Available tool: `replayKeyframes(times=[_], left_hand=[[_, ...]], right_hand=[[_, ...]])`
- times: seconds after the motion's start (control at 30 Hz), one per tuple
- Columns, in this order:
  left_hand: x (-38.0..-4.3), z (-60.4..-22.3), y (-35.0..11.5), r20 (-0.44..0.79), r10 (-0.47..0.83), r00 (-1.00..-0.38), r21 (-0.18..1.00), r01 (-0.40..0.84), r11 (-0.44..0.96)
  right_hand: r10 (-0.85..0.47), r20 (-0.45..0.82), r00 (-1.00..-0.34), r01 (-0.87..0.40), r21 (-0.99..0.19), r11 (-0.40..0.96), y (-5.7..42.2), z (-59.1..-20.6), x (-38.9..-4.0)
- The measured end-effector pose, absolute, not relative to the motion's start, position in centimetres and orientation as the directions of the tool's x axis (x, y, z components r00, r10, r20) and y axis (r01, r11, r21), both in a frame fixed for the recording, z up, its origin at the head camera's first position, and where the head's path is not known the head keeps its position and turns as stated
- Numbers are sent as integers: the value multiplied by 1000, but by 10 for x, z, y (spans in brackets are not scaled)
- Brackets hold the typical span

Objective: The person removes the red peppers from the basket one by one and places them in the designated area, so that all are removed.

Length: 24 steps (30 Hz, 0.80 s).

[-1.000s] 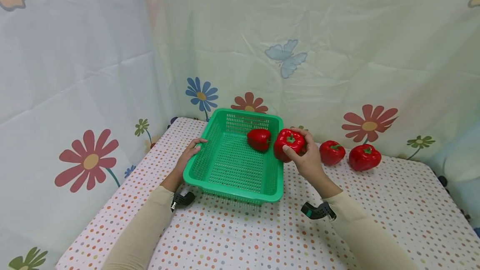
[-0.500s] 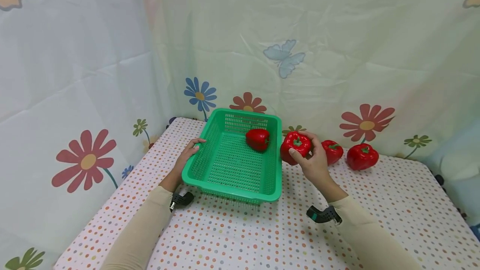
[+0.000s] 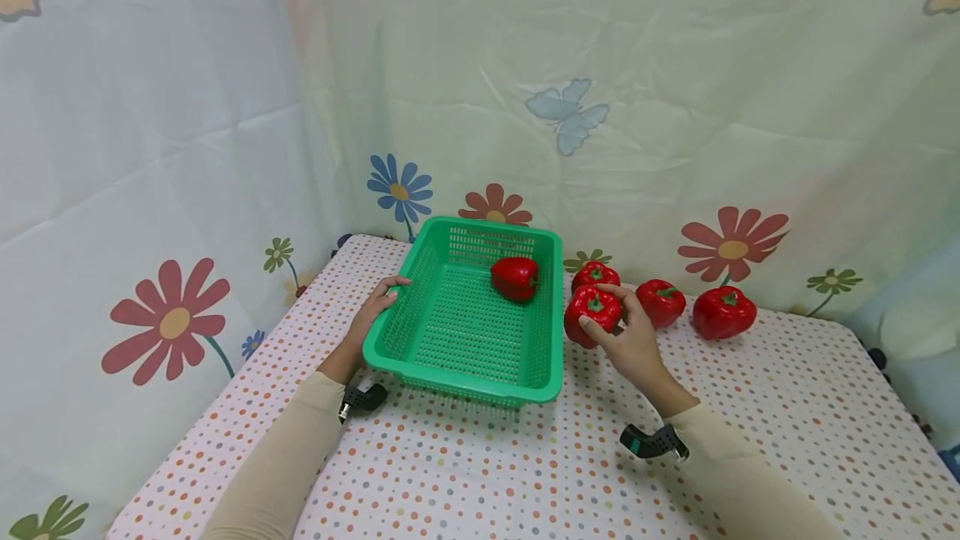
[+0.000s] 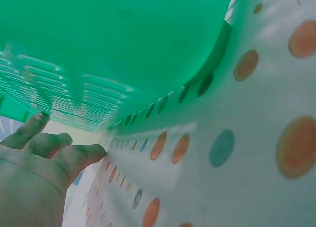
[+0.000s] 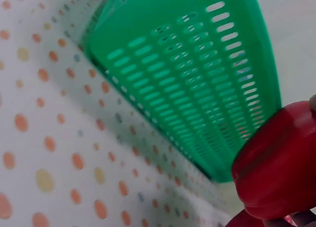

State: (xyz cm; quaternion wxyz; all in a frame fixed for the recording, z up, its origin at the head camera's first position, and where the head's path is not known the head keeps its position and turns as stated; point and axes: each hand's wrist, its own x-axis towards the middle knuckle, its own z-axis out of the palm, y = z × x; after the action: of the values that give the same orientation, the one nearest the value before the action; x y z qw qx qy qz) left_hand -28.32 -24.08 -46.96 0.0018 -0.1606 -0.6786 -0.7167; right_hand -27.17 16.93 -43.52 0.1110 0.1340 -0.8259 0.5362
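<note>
My right hand (image 3: 630, 340) holds a glossy red bell pepper (image 3: 590, 319) with a green stem, just right of the green plastic basket (image 3: 468, 388). In the right wrist view this bell pepper (image 5: 279, 163) is close to the basket's slotted side wall (image 5: 182, 79); I cannot tell whether it touches the table. My left hand (image 3: 367, 319) rests at the basket's left rim, and the left wrist view shows its fingers (image 4: 81, 155) extended beside the wall. Inside the basket, toward the back right, another red bell pepper (image 3: 514, 279) lies on its side.
Behind the held pepper stands a red bell pepper (image 3: 596, 274). To its right are two more, one red bell pepper (image 3: 660, 304) and another red bell pepper (image 3: 724, 313). A dotted cloth covers the table (image 3: 465, 473); a patterned curtain (image 3: 450, 65) hangs behind.
My right hand has carried its bell pepper rightward from over the basket's right rim, then lower and nearer. A pepper behind it has come into view. The left hand stays put.
</note>
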Motion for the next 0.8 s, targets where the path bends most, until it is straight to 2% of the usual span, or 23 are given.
replayKeyframes(times=[0.2,0.8], left_hand=[[-282,-468,-241,244,221,-944,970,232,-76],[-283,-470,-241,248,223,-943,969,235,-82]], right_hand=[[-105,258,-960,-278,-859,430,173,-447,-273],[-76,168,-983,-181,-811,556,182,-461,-275]])
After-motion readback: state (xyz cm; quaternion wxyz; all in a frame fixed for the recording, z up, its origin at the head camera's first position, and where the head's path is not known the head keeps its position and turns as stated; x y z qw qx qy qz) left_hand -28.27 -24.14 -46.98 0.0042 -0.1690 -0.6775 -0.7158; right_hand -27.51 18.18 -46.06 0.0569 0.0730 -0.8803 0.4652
